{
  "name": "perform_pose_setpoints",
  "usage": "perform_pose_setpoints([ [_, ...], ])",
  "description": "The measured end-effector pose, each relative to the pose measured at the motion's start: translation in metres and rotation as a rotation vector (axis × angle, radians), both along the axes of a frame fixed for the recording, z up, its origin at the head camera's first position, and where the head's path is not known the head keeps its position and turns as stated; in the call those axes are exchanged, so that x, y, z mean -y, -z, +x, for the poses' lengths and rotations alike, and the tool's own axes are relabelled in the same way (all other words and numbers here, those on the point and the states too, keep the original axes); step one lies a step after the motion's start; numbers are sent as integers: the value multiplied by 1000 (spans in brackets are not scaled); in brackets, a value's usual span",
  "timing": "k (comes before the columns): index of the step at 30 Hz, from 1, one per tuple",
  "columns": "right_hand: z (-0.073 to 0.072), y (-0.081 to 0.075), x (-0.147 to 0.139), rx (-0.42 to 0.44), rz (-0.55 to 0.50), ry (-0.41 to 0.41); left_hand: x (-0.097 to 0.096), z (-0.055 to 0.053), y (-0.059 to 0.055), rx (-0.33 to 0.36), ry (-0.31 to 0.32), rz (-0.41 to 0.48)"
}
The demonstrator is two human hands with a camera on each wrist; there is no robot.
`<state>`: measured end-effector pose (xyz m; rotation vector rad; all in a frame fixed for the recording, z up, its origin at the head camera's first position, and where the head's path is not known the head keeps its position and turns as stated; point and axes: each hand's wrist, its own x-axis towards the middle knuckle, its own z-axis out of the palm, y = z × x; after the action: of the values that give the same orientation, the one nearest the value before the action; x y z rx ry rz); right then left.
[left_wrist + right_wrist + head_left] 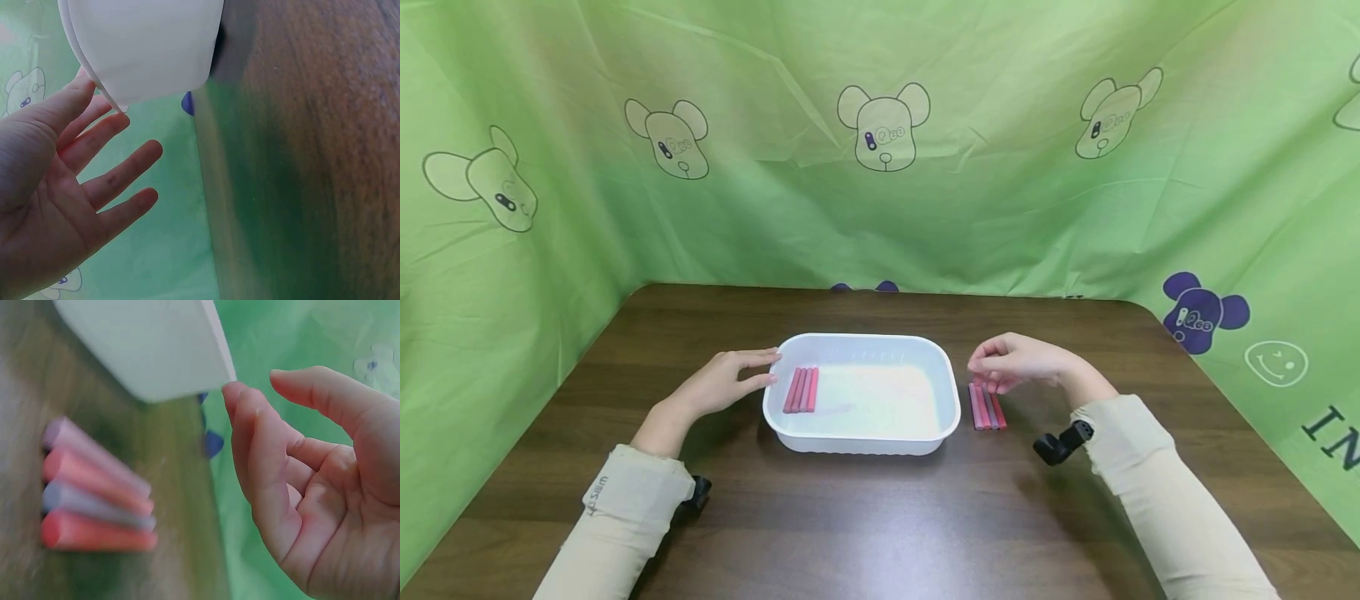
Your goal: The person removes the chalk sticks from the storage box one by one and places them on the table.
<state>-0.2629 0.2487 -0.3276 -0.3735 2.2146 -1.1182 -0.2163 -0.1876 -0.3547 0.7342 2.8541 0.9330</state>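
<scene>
Touching the tray (864, 445), the left hand (718, 382) spreads; only the wrist view shows the half-curled right hand (331, 503) empty.

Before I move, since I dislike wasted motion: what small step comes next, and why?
I'd probably lower the right hand to pinch the red end stick: that hand holds nothing and is near four sticks beside the tub, with four more inside.

A dark brown wooden table (760, 525) with rounded far corners stands before a creased green cloth (760, 225) printed with a row of outlined bear heads (886, 137) and, at the right, a purple bear head (1197, 317), a white smiley face (1276, 364) and dark letters reading "IN" (1332, 433).
</scene>
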Motion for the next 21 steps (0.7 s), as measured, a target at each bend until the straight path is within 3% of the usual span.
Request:
perform_pose_setpoints([
  [7,-5,-16,30,-44,1,-66,0,0,1,1,1,1],
  [14,-5,-22,57,36,-70,-23,0,0,0,25,-10,-3],
  [18,-7,-23,69,16,-45,-41,-1,0,0,24,-9,-5],
  [21,-10,-25,77,-44,11,-102,-1,0,0,21,-8,-2],
])
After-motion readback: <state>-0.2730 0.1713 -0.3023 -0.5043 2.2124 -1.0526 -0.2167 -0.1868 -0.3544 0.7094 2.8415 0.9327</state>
